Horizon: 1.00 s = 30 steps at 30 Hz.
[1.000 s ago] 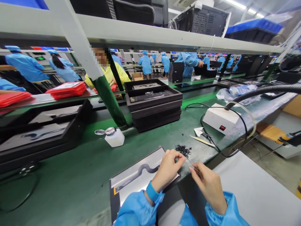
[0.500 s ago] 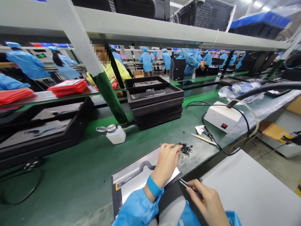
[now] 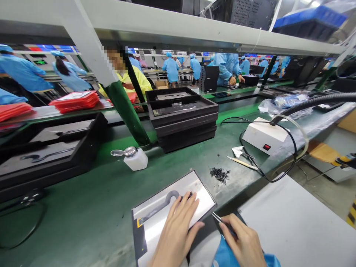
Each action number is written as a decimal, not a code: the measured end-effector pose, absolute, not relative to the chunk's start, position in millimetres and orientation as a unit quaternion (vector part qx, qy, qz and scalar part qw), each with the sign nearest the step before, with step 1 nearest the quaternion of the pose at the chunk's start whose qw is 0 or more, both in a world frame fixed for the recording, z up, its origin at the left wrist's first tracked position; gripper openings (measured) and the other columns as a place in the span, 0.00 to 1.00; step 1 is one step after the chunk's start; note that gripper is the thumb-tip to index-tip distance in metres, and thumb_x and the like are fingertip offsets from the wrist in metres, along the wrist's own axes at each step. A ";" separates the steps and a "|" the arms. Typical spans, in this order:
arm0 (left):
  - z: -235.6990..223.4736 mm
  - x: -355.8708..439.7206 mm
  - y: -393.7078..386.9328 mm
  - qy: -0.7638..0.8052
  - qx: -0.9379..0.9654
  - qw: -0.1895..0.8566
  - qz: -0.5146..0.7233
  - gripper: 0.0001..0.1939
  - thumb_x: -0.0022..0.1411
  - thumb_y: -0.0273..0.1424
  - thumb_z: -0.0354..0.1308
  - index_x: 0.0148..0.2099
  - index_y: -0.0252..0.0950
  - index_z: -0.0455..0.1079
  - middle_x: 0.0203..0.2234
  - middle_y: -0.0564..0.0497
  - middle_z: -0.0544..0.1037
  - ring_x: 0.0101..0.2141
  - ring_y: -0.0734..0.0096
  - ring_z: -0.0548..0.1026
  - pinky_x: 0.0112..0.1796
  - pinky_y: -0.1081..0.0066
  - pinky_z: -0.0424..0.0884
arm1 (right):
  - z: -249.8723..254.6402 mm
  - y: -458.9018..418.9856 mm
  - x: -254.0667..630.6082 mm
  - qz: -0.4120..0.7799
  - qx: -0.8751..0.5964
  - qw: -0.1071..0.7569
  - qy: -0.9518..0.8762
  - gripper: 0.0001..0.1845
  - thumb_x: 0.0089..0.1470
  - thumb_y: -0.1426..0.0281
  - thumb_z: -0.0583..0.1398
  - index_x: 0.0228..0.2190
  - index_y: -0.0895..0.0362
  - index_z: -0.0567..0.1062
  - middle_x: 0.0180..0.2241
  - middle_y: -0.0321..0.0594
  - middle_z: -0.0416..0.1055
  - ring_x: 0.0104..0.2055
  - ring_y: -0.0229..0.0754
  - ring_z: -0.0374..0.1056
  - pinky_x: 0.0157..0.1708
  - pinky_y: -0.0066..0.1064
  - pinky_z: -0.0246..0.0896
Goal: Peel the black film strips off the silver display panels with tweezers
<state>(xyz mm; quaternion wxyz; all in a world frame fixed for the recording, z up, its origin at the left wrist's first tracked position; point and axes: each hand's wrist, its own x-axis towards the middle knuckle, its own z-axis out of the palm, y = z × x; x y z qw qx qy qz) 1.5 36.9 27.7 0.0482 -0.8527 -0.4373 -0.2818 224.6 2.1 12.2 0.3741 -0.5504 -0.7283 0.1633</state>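
Observation:
My left hand (image 3: 179, 226) lies flat on the silvery back of a display panel (image 3: 204, 189), fingers stretched out. A dark curved flex cable (image 3: 158, 209) runs across the panel, and its far end is partly covered by my fingers. The panel rests at the table's front edge. Just right of it, my right hand (image 3: 241, 237) pinches a pair of tweezers (image 3: 216, 216), their tips beside the panel's right corner. Beyond that corner, a small heap of black scraps (image 3: 219, 175) sits on the green table.
A white pump bottle (image 3: 136, 159) with its lid flipped up stands behind the panel. Stacked black trays (image 3: 183, 118) are at the back, another black tray (image 3: 94, 148) at left. On the right are a pale-handled knife (image 3: 241, 162) and a white box (image 3: 264, 137) with a black hose.
My left hand has moved from beside the black scraps back toward me and now lies flat on the panel. My right hand keeps the tweezers in nearly the same place.

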 end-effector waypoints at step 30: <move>10.5 3.5 26.0 -0.430 -0.852 0.013 -0.298 0.30 0.74 0.31 0.47 0.73 0.37 0.44 0.63 0.42 0.67 0.63 0.55 0.63 0.58 0.54 0.70 | 7.6 7.5 213.3 0.447 -0.587 0.400 -0.544 0.22 0.59 0.51 0.59 0.24 0.55 0.72 0.18 0.32 0.67 0.19 0.36 0.62 0.19 0.24 0.57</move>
